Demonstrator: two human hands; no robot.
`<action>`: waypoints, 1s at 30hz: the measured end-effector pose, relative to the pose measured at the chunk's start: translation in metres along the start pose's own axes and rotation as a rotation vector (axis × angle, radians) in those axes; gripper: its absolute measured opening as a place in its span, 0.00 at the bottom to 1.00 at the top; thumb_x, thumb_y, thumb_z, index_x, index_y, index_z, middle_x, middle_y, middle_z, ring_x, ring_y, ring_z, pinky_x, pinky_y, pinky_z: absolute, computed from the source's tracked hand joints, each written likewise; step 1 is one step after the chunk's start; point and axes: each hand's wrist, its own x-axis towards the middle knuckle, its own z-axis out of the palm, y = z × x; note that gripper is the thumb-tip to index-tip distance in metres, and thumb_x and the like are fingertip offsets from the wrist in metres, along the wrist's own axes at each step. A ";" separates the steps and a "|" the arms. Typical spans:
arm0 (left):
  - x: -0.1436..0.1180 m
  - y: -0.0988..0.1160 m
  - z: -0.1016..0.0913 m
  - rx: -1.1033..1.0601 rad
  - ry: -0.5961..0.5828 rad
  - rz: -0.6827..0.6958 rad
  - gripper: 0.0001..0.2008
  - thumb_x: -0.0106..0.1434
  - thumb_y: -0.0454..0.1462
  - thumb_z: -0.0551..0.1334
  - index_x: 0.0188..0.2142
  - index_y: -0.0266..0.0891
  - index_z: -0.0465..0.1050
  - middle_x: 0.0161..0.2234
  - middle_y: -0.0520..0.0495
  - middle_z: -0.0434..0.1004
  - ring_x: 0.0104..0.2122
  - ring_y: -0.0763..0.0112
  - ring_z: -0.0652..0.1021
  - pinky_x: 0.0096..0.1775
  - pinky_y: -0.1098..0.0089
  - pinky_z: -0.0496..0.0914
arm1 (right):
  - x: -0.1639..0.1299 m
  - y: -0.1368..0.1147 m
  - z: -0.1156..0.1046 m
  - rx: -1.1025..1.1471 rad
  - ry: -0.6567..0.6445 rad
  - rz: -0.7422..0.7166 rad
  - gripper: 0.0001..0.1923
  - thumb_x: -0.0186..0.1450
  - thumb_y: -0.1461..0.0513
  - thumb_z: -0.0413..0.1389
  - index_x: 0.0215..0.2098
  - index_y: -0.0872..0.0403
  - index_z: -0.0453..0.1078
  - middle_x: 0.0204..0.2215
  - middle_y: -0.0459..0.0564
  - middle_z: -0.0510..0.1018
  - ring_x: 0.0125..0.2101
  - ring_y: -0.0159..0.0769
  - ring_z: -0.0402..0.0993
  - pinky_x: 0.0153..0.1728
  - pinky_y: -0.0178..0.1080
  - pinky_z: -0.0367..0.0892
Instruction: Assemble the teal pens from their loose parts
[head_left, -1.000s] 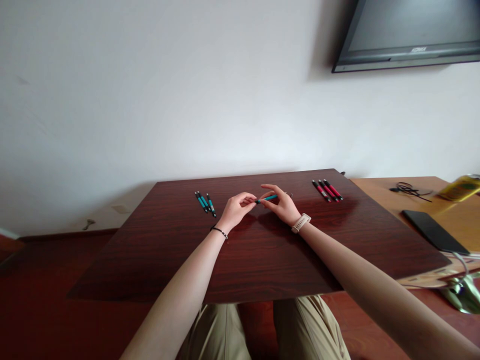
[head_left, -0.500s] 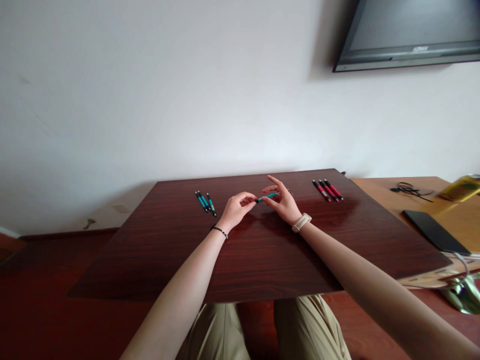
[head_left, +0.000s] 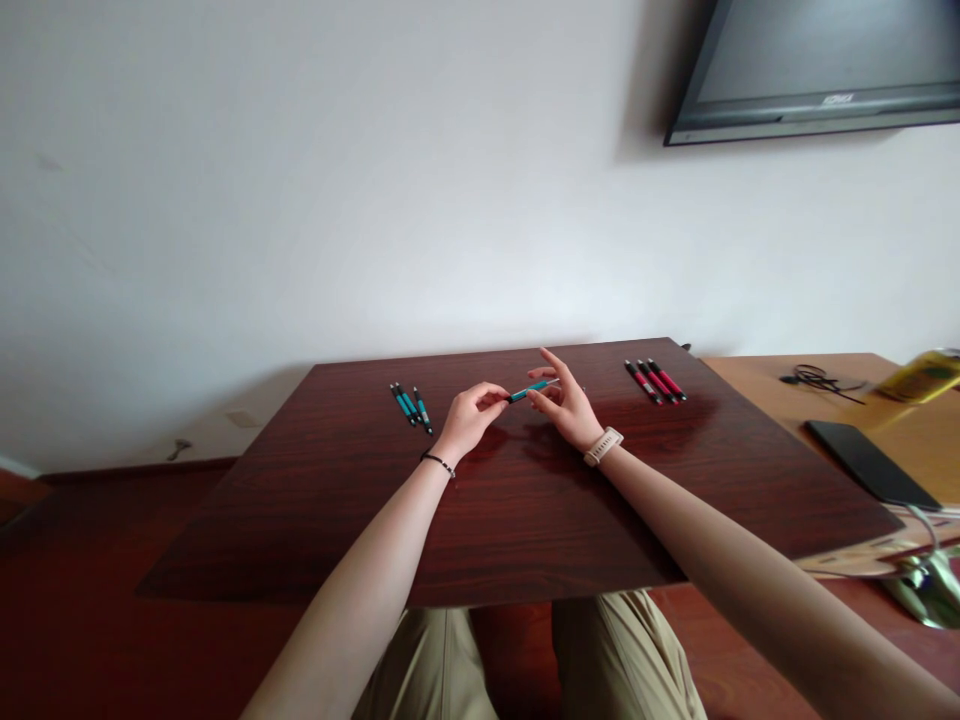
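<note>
A teal and black pen (head_left: pixel 531 391) is held slantwise above the dark wood table (head_left: pixel 480 520), between my two hands. My left hand (head_left: pixel 472 412) pinches its black end with thumb and fingertips. My right hand (head_left: pixel 566 405) has its thumb against the teal barrel and its index finger raised; a thin pale tip shows at that end. Several teal pens (head_left: pixel 405 404) lie to the left of my left hand. Several red and black pens (head_left: pixel 655 381) lie side by side to the right of my right hand.
A lighter wooden surface (head_left: pixel 780 385) adjoins on the right, bearing a coiled black cable (head_left: pixel 817 378), a flat black object (head_left: pixel 870 463) and a yellow package (head_left: pixel 921 377). A screen (head_left: pixel 817 75) hangs on the wall at upper right.
My left hand has shifted slightly left with the pen's black end, and more of the barrel shows between my hands. My right hand has moved slightly right. The lying pens are unmoved.
</note>
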 end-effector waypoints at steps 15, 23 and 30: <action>-0.002 0.009 0.001 0.009 -0.037 -0.010 0.10 0.66 0.41 0.68 0.43 0.39 0.80 0.40 0.45 0.85 0.40 0.63 0.83 0.46 0.65 0.77 | 0.002 0.013 -0.001 0.030 -0.052 0.062 0.42 0.67 0.49 0.66 0.74 0.49 0.58 0.52 0.57 0.81 0.36 0.39 0.83 0.41 0.45 0.81; -0.001 0.008 0.002 -0.014 -0.031 -0.021 0.10 0.66 0.42 0.68 0.43 0.39 0.80 0.40 0.44 0.84 0.40 0.63 0.83 0.46 0.64 0.77 | 0.001 0.009 -0.004 -0.104 -0.046 0.088 0.29 0.70 0.48 0.63 0.64 0.52 0.70 0.37 0.52 0.84 0.34 0.41 0.82 0.40 0.43 0.78; -0.002 0.012 0.003 -0.065 -0.041 -0.095 0.13 0.66 0.43 0.67 0.46 0.38 0.79 0.38 0.44 0.83 0.37 0.63 0.82 0.41 0.65 0.78 | 0.001 0.007 -0.004 -0.144 0.026 0.069 0.22 0.70 0.44 0.60 0.49 0.53 0.76 0.32 0.50 0.81 0.31 0.39 0.79 0.35 0.40 0.75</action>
